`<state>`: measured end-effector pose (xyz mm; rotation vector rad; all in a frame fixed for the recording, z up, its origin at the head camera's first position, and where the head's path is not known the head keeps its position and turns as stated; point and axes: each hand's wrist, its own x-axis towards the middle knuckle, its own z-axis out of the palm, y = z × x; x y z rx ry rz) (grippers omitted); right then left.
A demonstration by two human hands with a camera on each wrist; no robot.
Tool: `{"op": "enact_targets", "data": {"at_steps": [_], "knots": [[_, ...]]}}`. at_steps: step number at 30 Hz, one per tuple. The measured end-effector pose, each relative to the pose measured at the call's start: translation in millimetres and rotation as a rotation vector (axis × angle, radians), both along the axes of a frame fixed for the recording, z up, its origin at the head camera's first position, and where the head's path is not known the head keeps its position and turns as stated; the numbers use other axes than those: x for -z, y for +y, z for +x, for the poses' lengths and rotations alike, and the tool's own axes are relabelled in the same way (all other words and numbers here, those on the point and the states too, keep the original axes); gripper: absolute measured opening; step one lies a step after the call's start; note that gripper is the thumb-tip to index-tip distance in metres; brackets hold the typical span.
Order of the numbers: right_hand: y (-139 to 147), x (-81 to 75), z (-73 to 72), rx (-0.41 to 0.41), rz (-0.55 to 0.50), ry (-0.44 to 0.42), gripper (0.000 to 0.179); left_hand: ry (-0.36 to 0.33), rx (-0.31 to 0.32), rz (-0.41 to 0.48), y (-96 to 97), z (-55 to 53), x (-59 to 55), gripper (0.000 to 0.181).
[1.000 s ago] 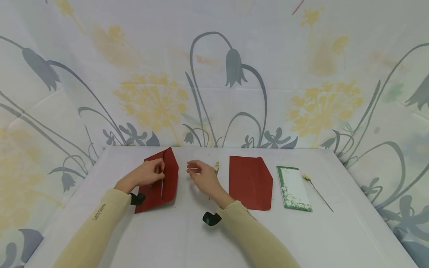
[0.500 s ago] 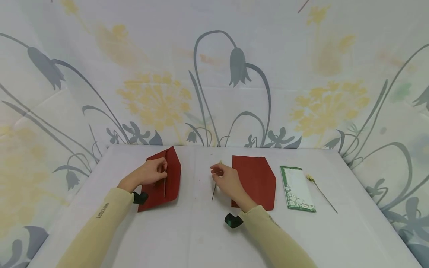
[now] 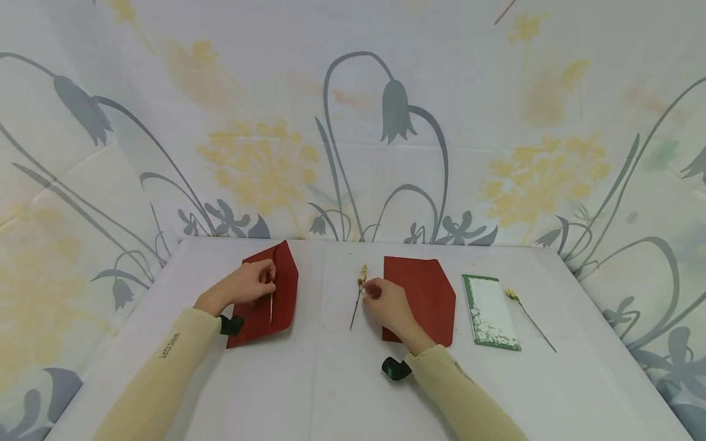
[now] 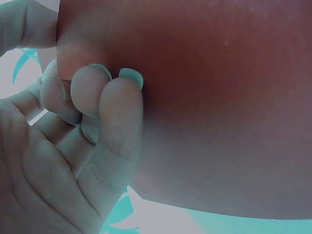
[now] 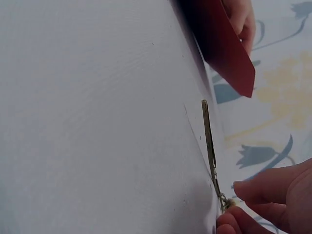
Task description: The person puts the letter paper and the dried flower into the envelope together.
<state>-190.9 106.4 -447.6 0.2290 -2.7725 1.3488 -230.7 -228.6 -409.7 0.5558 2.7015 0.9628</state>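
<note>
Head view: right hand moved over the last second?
Yes, to the right: the right hand was left of the red envelope lying flat; now it partly overlaps that envelope's left side in the image.

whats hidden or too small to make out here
Head: part of the held red envelope, behind the left hand.
Left wrist: part of that envelope, past the top and right edges.
Head: part of the other red envelope, behind the right hand.
Head: any lettering on the green-edged card, too small.
Right wrist: part of the middle flower, behind the right hand.
</note>
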Motion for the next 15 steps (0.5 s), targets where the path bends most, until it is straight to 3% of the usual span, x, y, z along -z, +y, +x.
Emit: {"op": "enact_targets", "data": {"at_steps": [8,15], "knots": [[-10,2.9,0.5,0.000,0.078,0.009,0.028,0.006,0.008,-0.006,-0.3,1.3,-0.5,0.012],[-20,4.6,-4.0,-0.004,0.268,0.030,0.046,0.016,0.010,-0.010,-0.3,2.0,-0.7,0.011]]}}
